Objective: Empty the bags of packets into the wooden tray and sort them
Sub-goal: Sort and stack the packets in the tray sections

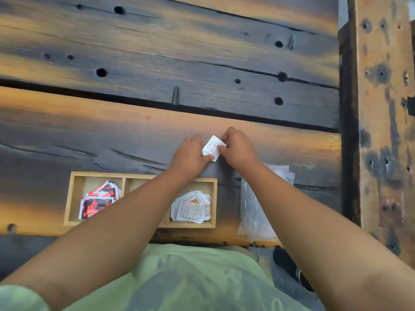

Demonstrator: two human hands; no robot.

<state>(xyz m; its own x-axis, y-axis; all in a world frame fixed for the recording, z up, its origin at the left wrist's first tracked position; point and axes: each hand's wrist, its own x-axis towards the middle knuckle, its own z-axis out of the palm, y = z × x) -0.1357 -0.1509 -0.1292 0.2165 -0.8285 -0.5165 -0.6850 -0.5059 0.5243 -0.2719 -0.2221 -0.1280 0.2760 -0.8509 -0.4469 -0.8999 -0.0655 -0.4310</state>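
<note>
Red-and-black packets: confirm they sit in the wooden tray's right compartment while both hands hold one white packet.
Wrong: the head view shows the red-and-black packets in the wooden tray's left compartment. The left hand and right hand do hold one white packet.

Print on held white packet [213, 147], red packets [98, 202]: blurred, illegible.
</note>
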